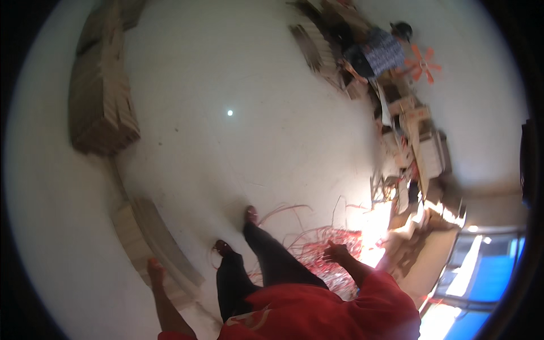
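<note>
My left hand (155, 272) hangs low on the left, beside a stack of flat brown sheets (136, 233) that look like cardboard. It is smeared by motion, so its fingers do not show clearly. My right hand (337, 253) is held out in front of my red shirt, its thumb and fingers apart and nothing in them. Below it on the floor lies a tangled heap of red and pale strips (309, 247). My legs in dark trousers stand between the two hands.
A tall brown stack (102, 96) stands at the far left. Along the right, cardboard boxes (417, 122) and mixed items line the wall. Another person (381, 54) is beyond them, near an orange fan (423, 64). Bright sunlight enters at the lower right by a blue-paned opening (490, 275).
</note>
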